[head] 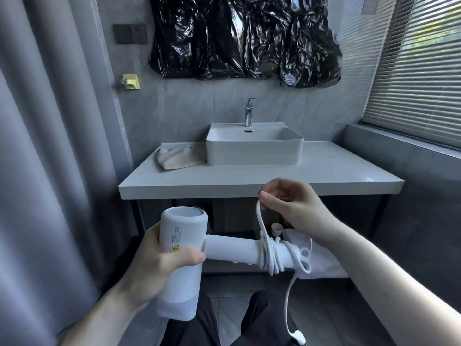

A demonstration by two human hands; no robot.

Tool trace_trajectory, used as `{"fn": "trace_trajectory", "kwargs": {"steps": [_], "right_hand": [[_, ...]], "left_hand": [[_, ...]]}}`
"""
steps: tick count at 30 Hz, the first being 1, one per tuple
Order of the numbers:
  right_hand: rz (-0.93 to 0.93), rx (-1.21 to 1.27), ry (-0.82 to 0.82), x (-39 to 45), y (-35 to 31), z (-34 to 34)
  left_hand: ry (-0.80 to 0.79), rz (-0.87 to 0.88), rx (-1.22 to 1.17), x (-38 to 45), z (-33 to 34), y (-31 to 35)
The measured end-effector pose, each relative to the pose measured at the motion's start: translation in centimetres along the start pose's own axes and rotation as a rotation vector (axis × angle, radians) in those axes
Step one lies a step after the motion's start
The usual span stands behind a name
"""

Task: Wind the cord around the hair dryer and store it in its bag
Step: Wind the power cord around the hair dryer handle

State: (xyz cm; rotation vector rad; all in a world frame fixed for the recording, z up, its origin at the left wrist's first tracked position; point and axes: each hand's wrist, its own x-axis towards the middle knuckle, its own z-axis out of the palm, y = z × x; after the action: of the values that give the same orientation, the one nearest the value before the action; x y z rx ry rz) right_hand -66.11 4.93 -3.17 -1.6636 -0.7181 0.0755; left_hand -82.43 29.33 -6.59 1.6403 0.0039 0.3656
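One matte white hair dryer [183, 263] – a smooth cylinder with a tube handle pointing toward the right-hand fingers – sits in the left hand [159, 268], whose thumb and fingers curl round the barrel; those fingers are mostly hidden behind it. One rubbery white cord [270, 255] loops several times round the handle; the right hand [289, 203] pinches a strand just above the coils. Beyond the fingertips, one limp cloth bag [174, 157] lies on the stone countertop [324, 171] – the plug [298, 337] dangles low, blurred.
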Motion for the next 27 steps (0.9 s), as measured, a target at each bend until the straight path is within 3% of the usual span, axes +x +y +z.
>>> {"fn": "trace_trajectory", "kwargs": {"steps": [10, 13, 19, 22, 27], "right_hand": [[0.027, -0.027, -0.032, -1.2, 3.8, 2.1], [0.155, -0.065, -0.060, -2.3, 4.3, 2.8], [0.240, -0.187, -0.232, -4.4, 4.2, 3.1], [0.205, -0.264, -0.299, -5.8, 3.0, 3.0], [0.065, -0.381, -0.264, -6.8, 0.2, 2.5]], "left_hand": [[0.160, -0.036, -0.166, 0.5, -0.1, -0.3], [0.246, -0.039, -0.200, 1.0, -0.4, -0.4], [0.423, -0.006, -0.232, 1.8, -1.0, -0.4], [0.516, 0.020, -0.217, 2.3, -1.5, -0.5], [0.563, 0.013, -0.119, 2.5, -1.8, -1.1]]}}
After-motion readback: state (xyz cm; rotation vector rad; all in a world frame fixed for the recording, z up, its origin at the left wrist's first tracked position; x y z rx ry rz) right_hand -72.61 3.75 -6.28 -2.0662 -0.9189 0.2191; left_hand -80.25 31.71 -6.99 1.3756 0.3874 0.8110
